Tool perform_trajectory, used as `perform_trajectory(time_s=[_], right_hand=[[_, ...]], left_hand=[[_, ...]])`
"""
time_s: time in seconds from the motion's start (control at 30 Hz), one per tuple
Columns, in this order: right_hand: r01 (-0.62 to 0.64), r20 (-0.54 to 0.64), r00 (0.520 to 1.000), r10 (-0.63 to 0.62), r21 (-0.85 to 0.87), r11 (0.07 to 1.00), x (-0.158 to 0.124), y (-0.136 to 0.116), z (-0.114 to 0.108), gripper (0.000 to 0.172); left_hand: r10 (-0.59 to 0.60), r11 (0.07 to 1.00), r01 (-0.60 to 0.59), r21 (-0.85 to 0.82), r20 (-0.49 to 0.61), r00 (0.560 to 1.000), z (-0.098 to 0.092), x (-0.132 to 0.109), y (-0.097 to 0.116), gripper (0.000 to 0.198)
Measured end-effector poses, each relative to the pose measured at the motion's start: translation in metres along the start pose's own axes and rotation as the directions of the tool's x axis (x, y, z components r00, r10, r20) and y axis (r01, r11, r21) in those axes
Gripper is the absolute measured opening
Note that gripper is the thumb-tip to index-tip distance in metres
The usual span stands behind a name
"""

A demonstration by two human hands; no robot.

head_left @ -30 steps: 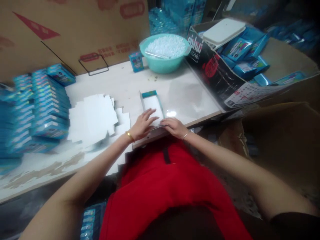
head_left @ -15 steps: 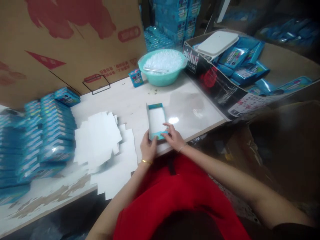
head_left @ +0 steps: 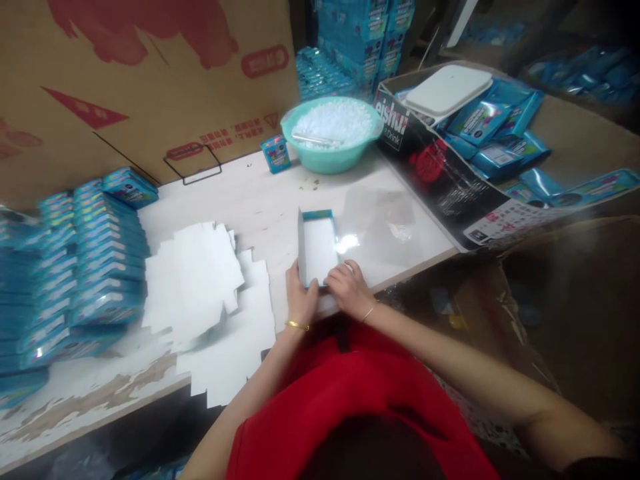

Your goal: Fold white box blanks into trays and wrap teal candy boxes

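A small cardboard box (head_left: 321, 245), white inside with blue on its end wall, stands part folded at the table's front edge. My left hand (head_left: 302, 295) grips its near left corner, fingers along the outside of the raised left side and thumb at the near end. Bent fingers of my right hand (head_left: 349, 287) press together at the near right corner of the box. Left of the box lies a pile of flat white box blanks (head_left: 195, 280). What the right fingertips pinch is partly hidden.
A turquoise bowl (head_left: 327, 160) of white pieces, with a metal tool on top, stands behind, beside a small blue box (head_left: 275, 154). Stacked blue boxes (head_left: 107, 267) line the left. An open black carton (head_left: 430, 167) of blue packs sits right. A large brown carton (head_left: 150, 87) walls the back.
The near end flap, lying outward with its blue side showing before, now stands more upright. My right fingers have curled in and moved down to the near corner. The view has shifted slightly.
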State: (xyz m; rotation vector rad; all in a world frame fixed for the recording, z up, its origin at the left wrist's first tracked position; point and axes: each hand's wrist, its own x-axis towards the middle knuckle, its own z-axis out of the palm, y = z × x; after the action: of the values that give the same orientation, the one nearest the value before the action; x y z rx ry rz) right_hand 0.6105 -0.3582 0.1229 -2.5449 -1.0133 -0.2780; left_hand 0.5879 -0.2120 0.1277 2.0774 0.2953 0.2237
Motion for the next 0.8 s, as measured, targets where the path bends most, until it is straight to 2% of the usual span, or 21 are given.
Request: perform_trajectory(time_s=[0.2, 0.37, 0.43, 0.47, 0.5, 0.53, 0.57, 0.63, 0.67, 0.73, 0.77, 0.8], right_hand=[[0.045, 0.054, 0.998, -0.044, -0.018, 0.999, 0.013, 0.000, -0.005, 0.019], [0.101, 0.036, 0.994, -0.100, -0.027, 0.995, 0.011, 0.002, -0.003, 0.019], [0.097, 0.012, 0.995, -0.097, -0.018, 0.995, 0.008, 0.004, -0.001, 0.021], [0.088, 0.000, 0.996, -0.088, -0.008, 0.996, 0.007, 0.005, 0.000, 0.021], [0.078, -0.011, 0.997, -0.078, 0.007, 0.997, 0.005, 0.006, 0.002, 0.022], [0.068, -0.020, 0.998, -0.067, 0.025, 0.997, 0.003, 0.006, 0.002, 0.021], [0.058, -0.030, 0.998, -0.056, 0.045, 0.997, 0.002, 0.006, 0.003, 0.020], [0.039, -0.060, 0.998, -0.034, 0.081, 0.996, -0.002, 0.004, 0.002, 0.013], [0.005, -0.099, 0.995, 0.008, 0.130, 0.991, -0.004, 0.001, 0.000, 0.016], [-0.123, -0.206, 0.957, 0.203, 0.347, 0.930, -0.007, -0.006, -0.005, 0.045], [-0.189, -0.232, 0.909, 0.347, 0.512, 0.838, -0.007, -0.011, -0.008, 0.059], [-0.233, -0.210, 0.849, 0.485, 0.676, 0.699, -0.007, -0.015, -0.011, 0.067]], left_hand=[[0.052, 0.999, -0.053, 0.002, 0.064, 0.997, -0.009, 0.003, -0.005, 0.054], [0.113, 0.993, -0.115, 0.001, 0.131, 0.985, -0.023, 0.009, -0.009, 0.054], [0.201, 0.976, -0.205, 0.066, 0.071, 0.977, -0.032, 0.008, -0.005, 0.063], [0.292, 0.944, -0.294, 0.149, 0.034, 0.956, -0.037, 0.007, 0.000, 0.066], [0.404, 0.878, -0.400, 0.264, 0.040, 0.914, -0.042, 0.006, 0.005, 0.067], [0.507, 0.769, -0.506, 0.390, 0.109, 0.855, -0.045, 0.005, 0.012, 0.063], [0.567, 0.635, -0.596, 0.490, 0.228, 0.792, -0.047, 0.003, 0.019, 0.053], [0.545, 0.425, -0.710, 0.562, 0.467, 0.696, -0.048, 0.002, 0.030, 0.021], [0.516, 0.369, -0.737, 0.566, 0.535, 0.669, -0.047, 0.001, 0.035, 0.009], [0.522, 0.322, -0.760, 0.565, 0.563, 0.640, -0.044, 0.001, 0.041, 0.014], [0.546, 0.309, -0.769, 0.559, 0.558, 0.625, -0.043, 0.000, 0.044, 0.018], [0.570, 0.292, -0.781, 0.552, 0.555, 0.606, -0.042, 0.000, 0.046, 0.020]])
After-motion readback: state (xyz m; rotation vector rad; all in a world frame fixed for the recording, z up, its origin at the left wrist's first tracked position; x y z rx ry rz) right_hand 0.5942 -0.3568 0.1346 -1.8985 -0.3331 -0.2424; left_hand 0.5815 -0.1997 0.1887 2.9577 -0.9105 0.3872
